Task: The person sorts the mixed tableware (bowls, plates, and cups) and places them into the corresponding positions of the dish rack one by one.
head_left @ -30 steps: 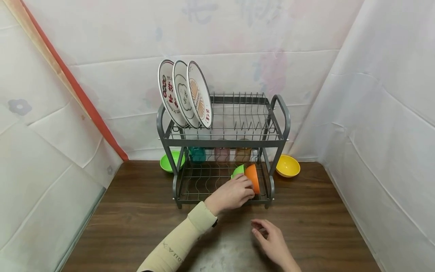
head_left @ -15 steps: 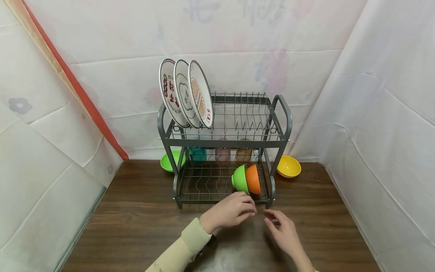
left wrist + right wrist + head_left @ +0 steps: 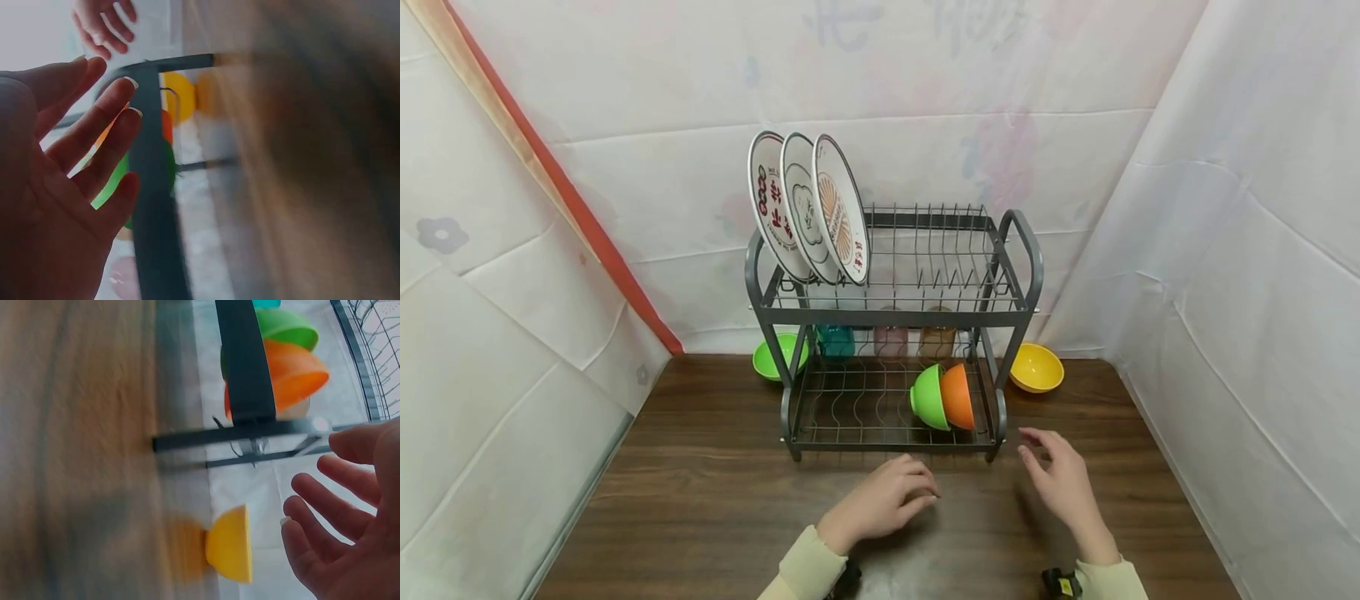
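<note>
My left hand [image 3: 883, 500] hovers over the table just in front of the dish rack [image 3: 895, 317], fingers loosely bent around nothing. To the rack's front right is my right hand [image 3: 1062, 477], relaxed with thumb and fingers apart, also holding nothing. On the lower tier a green bowl [image 3: 929, 398] and an orange bowl [image 3: 958, 397] stand tilted on their sides, one against the other, at the right end. Nearest to the right hand's fingers is a yellow bowl [image 3: 229, 544], which sits upright on the table beside the rack.
Three patterned plates [image 3: 842, 208] stand on edge at the left of the upper tier. Behind the lower tier are a teal cup [image 3: 837, 341], a pink cup [image 3: 891, 340] and an amber cup [image 3: 937, 340]. Another green bowl [image 3: 767, 360] sits left of the rack.
My left hand has let go of the green bowl and drawn back toward the front left. The right hand has moved to the right and forward, toward the yellow bowl.
</note>
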### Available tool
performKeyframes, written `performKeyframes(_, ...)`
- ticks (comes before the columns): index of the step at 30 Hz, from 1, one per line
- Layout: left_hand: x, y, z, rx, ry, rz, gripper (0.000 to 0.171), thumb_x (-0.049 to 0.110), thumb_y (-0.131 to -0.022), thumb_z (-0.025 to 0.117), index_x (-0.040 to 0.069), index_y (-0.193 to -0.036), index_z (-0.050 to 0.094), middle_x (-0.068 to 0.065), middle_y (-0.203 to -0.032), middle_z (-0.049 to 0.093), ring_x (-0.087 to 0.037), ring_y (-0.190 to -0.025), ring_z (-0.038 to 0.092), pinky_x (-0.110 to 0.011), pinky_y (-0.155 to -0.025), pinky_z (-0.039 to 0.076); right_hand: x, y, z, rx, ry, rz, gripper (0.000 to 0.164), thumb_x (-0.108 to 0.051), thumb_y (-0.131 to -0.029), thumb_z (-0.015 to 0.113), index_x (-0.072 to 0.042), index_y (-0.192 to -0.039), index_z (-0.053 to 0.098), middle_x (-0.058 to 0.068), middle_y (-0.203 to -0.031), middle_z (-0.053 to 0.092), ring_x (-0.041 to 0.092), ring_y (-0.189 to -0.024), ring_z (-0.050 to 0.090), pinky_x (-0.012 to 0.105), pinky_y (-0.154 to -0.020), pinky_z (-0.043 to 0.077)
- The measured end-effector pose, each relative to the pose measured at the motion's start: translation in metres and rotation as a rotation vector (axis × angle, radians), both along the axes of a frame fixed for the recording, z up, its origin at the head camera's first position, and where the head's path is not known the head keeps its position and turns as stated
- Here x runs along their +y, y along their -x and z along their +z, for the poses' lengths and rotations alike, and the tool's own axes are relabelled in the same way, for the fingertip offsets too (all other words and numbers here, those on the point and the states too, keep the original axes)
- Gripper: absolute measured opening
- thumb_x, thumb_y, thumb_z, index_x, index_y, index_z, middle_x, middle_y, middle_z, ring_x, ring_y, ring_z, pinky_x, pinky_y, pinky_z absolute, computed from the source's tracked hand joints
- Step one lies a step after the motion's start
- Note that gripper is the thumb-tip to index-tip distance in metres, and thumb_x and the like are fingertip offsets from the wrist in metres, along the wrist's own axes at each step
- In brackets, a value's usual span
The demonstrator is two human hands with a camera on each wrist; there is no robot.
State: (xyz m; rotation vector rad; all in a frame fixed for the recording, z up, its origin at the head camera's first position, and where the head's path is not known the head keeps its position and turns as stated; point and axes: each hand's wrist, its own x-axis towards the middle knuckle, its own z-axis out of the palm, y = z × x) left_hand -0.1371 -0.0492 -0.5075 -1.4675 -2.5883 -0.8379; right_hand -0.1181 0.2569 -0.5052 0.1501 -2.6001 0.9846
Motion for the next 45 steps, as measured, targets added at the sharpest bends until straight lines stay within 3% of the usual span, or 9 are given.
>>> performKeyframes(5, -0.014, -0.009, -0.017, -0.127, -0.021, 0.07, 0.017, 0.024, -0.101, 0.06, 0.018, -0.109, 0.074, 0.012, -0.106, 0.063, -0.006, -0.103, 0.056, -0.034, -0.097, 0.045, 0.017, 0.018, -0.003, 0.002, -0.049, -0.041, 0.028, -0.008, -0.095, 0.066, 0.0, -0.122, 0.065, 0.021, -0.118, 0.064, 0.038, -0.107, 0.057, 0.057, -0.084, 0.048)
performKeyframes(11, -0.028, -0.016, -0.029, -0.235, -0.082, 0.151, 0.018, 0.023, -0.102, 0.059, 0.016, -0.111, 0.073, 0.012, -0.109, 0.063, -0.009, -0.102, 0.055, -0.034, -0.09, 0.048, 0.036, 0.041, -0.024, -0.026, -0.11, -0.105, 0.04, -0.006, -0.093, 0.067, 0.003, -0.13, 0.059, 0.028, -0.134, 0.052, 0.049, -0.122, 0.043, 0.064, -0.096, 0.038)
performKeyframes(14, -0.036, -0.017, -0.034, -0.264, -0.104, 0.193, 0.018, 0.022, -0.102, 0.058, 0.014, -0.11, 0.072, 0.012, -0.11, 0.064, -0.011, -0.106, 0.057, -0.044, -0.1, 0.044, 0.041, 0.052, -0.033, -0.042, -0.166, -0.134, 0.047, -0.008, -0.091, 0.067, 0.003, -0.135, 0.055, 0.03, -0.143, 0.043, 0.051, -0.128, 0.036, 0.066, -0.098, 0.036)
performKeyframes(17, -0.044, -0.017, -0.038, -0.289, -0.123, 0.241, 0.018, 0.021, -0.102, 0.058, 0.013, -0.11, 0.072, 0.012, -0.11, 0.064, -0.014, -0.11, 0.059, -0.054, -0.109, 0.033, 0.044, 0.063, -0.038, -0.032, -0.22, -0.129, 0.053, -0.007, -0.089, 0.068, 0.005, -0.138, 0.052, 0.031, -0.148, 0.036, 0.053, -0.131, 0.031, 0.067, -0.1, 0.034)
performKeyframes(20, -0.053, -0.017, -0.041, -0.321, -0.145, 0.302, 0.018, 0.023, -0.102, 0.059, 0.013, -0.109, 0.072, 0.013, -0.11, 0.064, -0.013, -0.11, 0.058, -0.055, -0.113, 0.027, 0.045, 0.073, -0.04, -0.019, -0.261, -0.114, 0.056, -0.007, -0.087, 0.07, 0.006, -0.138, 0.051, 0.032, -0.148, 0.034, 0.053, -0.133, 0.029, 0.068, -0.102, 0.031)
performKeyframes(25, -0.065, -0.017, -0.045, -0.304, -0.175, 0.368, 0.017, 0.022, -0.101, 0.061, 0.013, -0.109, 0.072, 0.013, -0.109, 0.064, -0.014, -0.11, 0.058, -0.056, -0.112, 0.028, 0.049, 0.082, -0.044, -0.055, -0.31, -0.099, 0.057, -0.01, -0.087, 0.071, 0.005, -0.139, 0.05, 0.033, -0.145, 0.038, 0.053, -0.134, 0.027, 0.07, -0.103, 0.027)
performKeyframes(31, -0.079, -0.019, -0.044, -0.24, -0.183, 0.431, 0.014, 0.02, -0.099, 0.063, 0.014, -0.107, 0.073, 0.014, -0.108, 0.064, -0.011, -0.104, 0.056, -0.041, -0.094, 0.047, 0.05, 0.085, -0.044, -0.065, -0.322, -0.096, 0.057, -0.012, -0.086, 0.072, 0.005, -0.136, 0.053, 0.033, -0.139, 0.042, 0.054, -0.131, 0.029, 0.071, -0.101, 0.026)
performKeyframes(38, -0.084, -0.02, -0.043, -0.187, -0.199, 0.456, 0.012, 0.018, -0.098, 0.064, 0.014, -0.105, 0.073, 0.014, -0.107, 0.065, -0.009, -0.102, 0.056, -0.039, -0.088, 0.049, 0.051, 0.095, -0.042, -0.082, -0.361, -0.067, 0.056, -0.012, -0.088, 0.07, 0.003, -0.139, 0.051, 0.031, -0.142, 0.042, 0.05, -0.135, 0.027, 0.07, -0.104, 0.024)
performKeyframes(45, -0.085, -0.021, -0.045, -0.217, -0.205, 0.464, 0.012, 0.017, -0.099, 0.064, 0.014, -0.105, 0.073, 0.015, -0.107, 0.064, -0.01, -0.101, 0.055, -0.038, -0.087, 0.048, 0.047, 0.095, -0.045, 0.025, -0.358, -0.086, 0.037, -0.006, -0.085, 0.072, 0.004, -0.12, 0.064, 0.026, -0.115, 0.06, 0.047, -0.113, 0.045, 0.066, -0.098, 0.031)
